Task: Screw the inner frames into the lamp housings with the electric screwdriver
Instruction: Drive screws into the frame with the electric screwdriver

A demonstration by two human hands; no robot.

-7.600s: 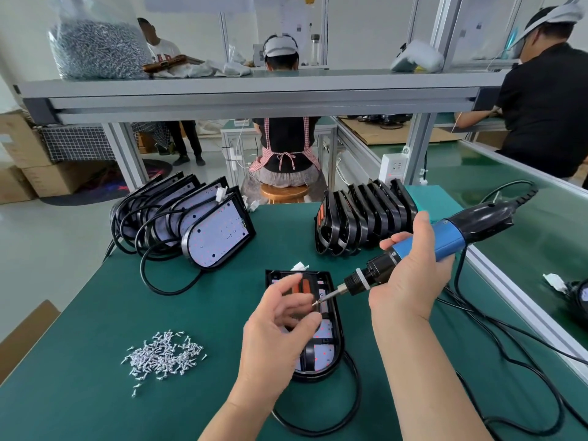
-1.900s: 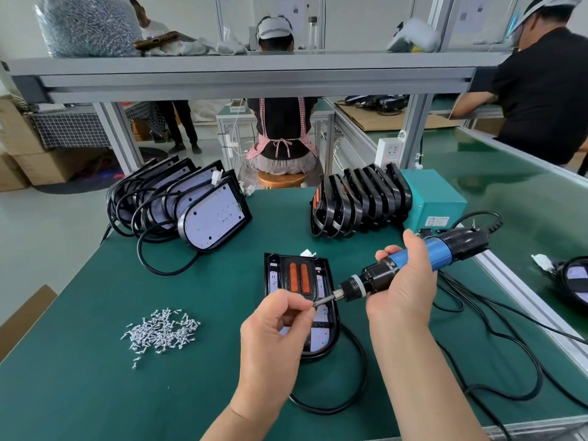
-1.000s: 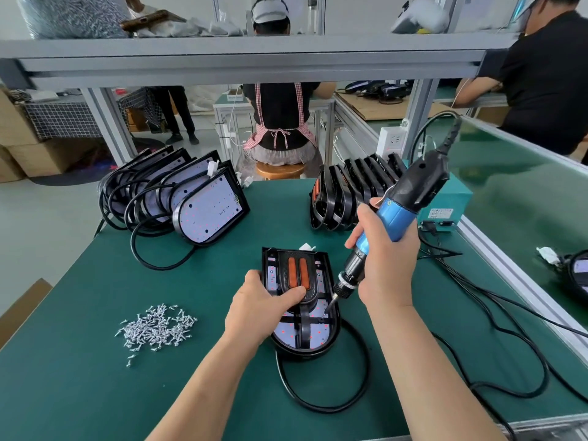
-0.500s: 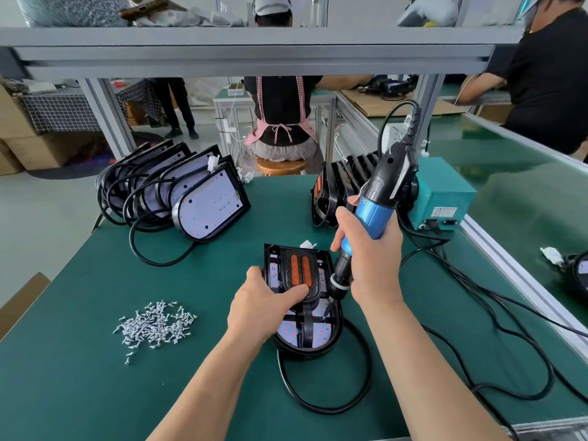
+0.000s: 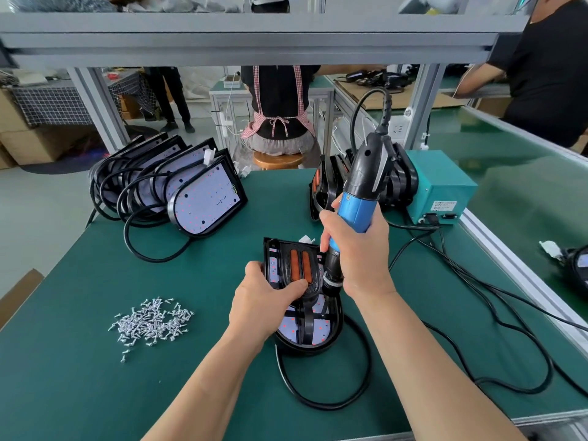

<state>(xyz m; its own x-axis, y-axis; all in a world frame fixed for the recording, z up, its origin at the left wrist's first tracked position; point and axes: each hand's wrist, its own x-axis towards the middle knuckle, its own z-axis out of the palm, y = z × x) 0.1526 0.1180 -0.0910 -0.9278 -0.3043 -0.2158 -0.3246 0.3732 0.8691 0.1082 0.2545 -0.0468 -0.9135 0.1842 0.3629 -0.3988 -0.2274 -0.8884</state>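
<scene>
Green-matted table at a factory workstation, grey shelf beam across the top of the view.

Nearest, a black cable loops on the mat off the near end of the lamp housing. The housing lies flat at table centre, rounded end toward the camera. The inner frame with two orange strips sits in it.

Left hand holds the housing's left side. Its thumb lies across the frame, and its fingers curl over the far left edge, tips hidden.

Right hand has its fingers wrapped tight round the blue barrel of the electric screwdriver. The tool is near upright, bit down at the housing's right edge. The bit tip is hard to make out, and no screw can be seen there.

A loose pile of screws lies on the mat to the left, well apart from the housing.

Further back left, a leaning row of lamp housings with cables. Back right, a stack of black frames, mostly hidden behind the screwdriver, beside a teal power box.

At the right edge another lamp is cut off by the frame.

Behind the table a person in an apron sits on a stool, head hidden by the beam. A person in black at far right is partly out of frame.
</scene>
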